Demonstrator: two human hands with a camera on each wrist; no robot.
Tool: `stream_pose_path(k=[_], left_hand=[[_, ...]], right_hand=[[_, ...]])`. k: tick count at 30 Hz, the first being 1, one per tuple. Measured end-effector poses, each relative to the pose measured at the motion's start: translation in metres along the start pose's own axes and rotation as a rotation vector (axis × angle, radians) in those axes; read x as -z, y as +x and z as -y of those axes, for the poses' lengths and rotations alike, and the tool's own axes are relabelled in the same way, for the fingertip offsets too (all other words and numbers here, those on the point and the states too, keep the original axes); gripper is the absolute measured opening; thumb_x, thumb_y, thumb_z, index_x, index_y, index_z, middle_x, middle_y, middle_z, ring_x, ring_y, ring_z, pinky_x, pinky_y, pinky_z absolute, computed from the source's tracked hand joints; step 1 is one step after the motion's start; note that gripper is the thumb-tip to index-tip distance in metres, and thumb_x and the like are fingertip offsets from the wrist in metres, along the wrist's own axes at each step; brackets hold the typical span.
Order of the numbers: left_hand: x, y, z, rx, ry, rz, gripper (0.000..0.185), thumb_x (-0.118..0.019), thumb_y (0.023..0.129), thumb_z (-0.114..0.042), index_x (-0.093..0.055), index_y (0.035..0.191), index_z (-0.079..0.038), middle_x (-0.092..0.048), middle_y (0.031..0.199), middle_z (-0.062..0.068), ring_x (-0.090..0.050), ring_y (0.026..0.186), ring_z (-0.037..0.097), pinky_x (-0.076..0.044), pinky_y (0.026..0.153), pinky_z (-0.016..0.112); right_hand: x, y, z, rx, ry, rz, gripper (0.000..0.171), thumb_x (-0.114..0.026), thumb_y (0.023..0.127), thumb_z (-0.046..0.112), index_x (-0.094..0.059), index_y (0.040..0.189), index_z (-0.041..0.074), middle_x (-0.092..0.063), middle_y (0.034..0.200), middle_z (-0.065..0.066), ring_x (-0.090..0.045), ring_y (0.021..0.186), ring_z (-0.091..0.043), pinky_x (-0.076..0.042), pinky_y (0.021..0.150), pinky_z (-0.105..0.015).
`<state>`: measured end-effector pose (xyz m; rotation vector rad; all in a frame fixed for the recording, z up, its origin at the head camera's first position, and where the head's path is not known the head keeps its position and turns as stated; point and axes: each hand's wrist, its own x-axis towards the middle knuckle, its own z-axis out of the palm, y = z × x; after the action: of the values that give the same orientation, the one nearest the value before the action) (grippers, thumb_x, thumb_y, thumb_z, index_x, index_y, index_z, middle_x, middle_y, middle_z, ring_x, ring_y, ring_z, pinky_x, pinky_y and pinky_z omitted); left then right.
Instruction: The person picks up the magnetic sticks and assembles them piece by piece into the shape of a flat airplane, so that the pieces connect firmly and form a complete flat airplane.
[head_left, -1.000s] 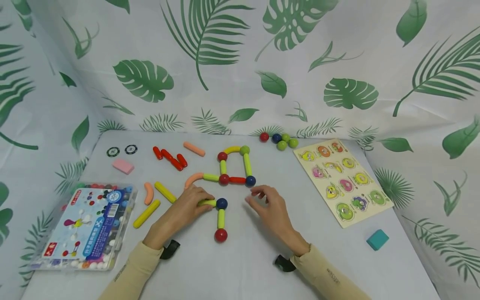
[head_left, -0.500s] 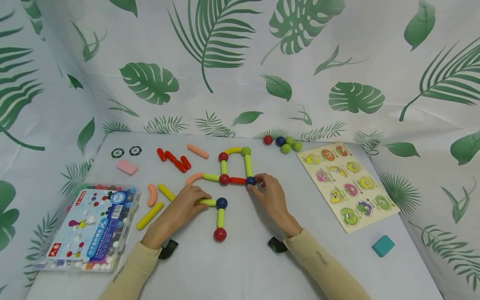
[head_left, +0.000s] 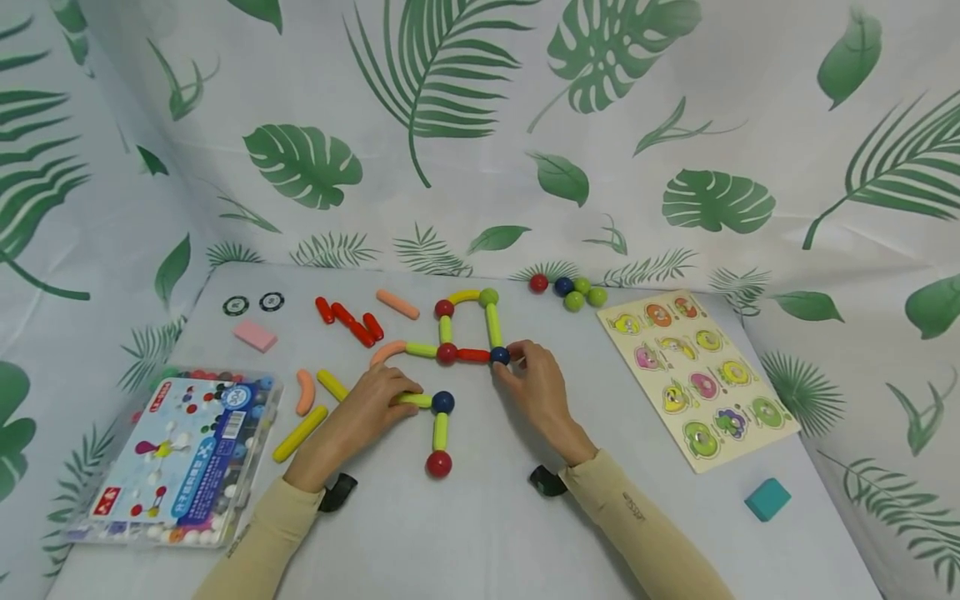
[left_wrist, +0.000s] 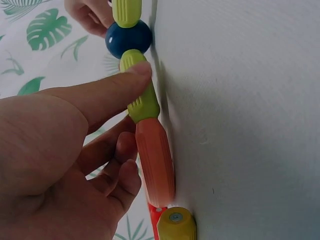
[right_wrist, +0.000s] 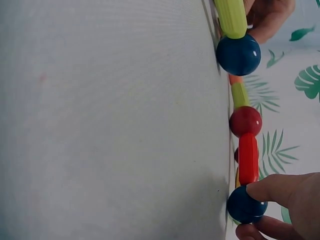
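A: What's on the right of the white tabletop?
B: A cream rectangular board of cartoon fruit pictures, lying askew, with a teal rectangular block near its front edge
A: And far left?
B: Two round black chips with pale markings, slightly apart, a pink rectangular block in front of them, and green-leaf-printed white cloth hanging behind

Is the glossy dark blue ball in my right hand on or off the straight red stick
On. In the right wrist view, the glossy dark blue ball meets the straight red stick with no visible gap.
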<state>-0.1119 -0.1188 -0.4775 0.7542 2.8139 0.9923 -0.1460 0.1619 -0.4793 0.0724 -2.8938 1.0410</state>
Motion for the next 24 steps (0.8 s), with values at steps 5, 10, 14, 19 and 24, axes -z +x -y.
stream_pose_path(k=[5, 10, 14, 19, 24], left_hand=[[-0.0008, -0.0003, -0.0009, 0.012, 0.011, -0.001, 0.029, -0.081, 0.086, -0.017, -0.075, 0.114, -0.008, -0.072, 0.105, 0.002, -0.06, 0.103, 0.019, -0.052, 0.091, 0.038], [-0.002, 0.0002, -0.0003, 0.011, 0.012, -0.005, 0.03, -0.081, 0.087, -0.018, -0.075, 0.114, -0.009, -0.072, 0.104, 0.002, -0.061, 0.101, 0.018, -0.053, 0.09, 0.037], [-0.0032, 0.0, 0.0015, 0.005, 0.012, -0.012, 0.029, -0.081, 0.087, -0.018, -0.075, 0.114, -0.008, -0.072, 0.104, 0.002, -0.061, 0.1, 0.018, -0.053, 0.089, 0.037], [-0.0033, -0.0009, 0.0016, 0.018, 0.013, -0.012, 0.029, -0.081, 0.087, -0.018, -0.075, 0.114, -0.009, -0.072, 0.104, 0.002, -0.061, 0.101, 0.018, -0.053, 0.091, 0.037], [-0.0028, -0.0007, -0.0004, 0.026, 0.009, -0.012, 0.03, -0.081, 0.086, -0.018, -0.075, 0.114, -0.009, -0.072, 0.105, 0.001, -0.061, 0.104, 0.019, -0.052, 0.095, 0.039]], right_hand=[[0.0005, 0.0006, -0.001, 0.005, -0.002, 0.005, 0.032, -0.076, 0.092, 0.027, -0.067, 0.115, 0.006, -0.068, 0.105, -0.009, -0.059, 0.095, -0.025, -0.049, 0.084, -0.037], [0.0008, 0.0008, -0.0023, 0.004, -0.005, 0.004, 0.033, -0.077, 0.092, 0.027, -0.067, 0.116, 0.007, -0.069, 0.105, -0.009, -0.06, 0.095, -0.025, -0.05, 0.084, -0.038], [0.0006, 0.001, -0.0031, 0.004, 0.003, 0.007, 0.033, -0.077, 0.092, 0.027, -0.067, 0.116, 0.007, -0.069, 0.105, -0.009, -0.06, 0.095, -0.025, -0.05, 0.084, -0.038], [0.0015, 0.0005, -0.0046, 0.016, 0.012, 0.005, 0.032, -0.076, 0.092, 0.028, -0.068, 0.116, 0.007, -0.069, 0.105, -0.009, -0.059, 0.095, -0.025, -0.049, 0.083, -0.036], [0.0077, 0.0036, -0.0019, 0.035, 0.028, -0.019, 0.031, -0.075, 0.093, 0.028, -0.068, 0.115, 0.007, -0.069, 0.106, -0.01, -0.06, 0.096, -0.026, -0.047, 0.083, -0.037]])
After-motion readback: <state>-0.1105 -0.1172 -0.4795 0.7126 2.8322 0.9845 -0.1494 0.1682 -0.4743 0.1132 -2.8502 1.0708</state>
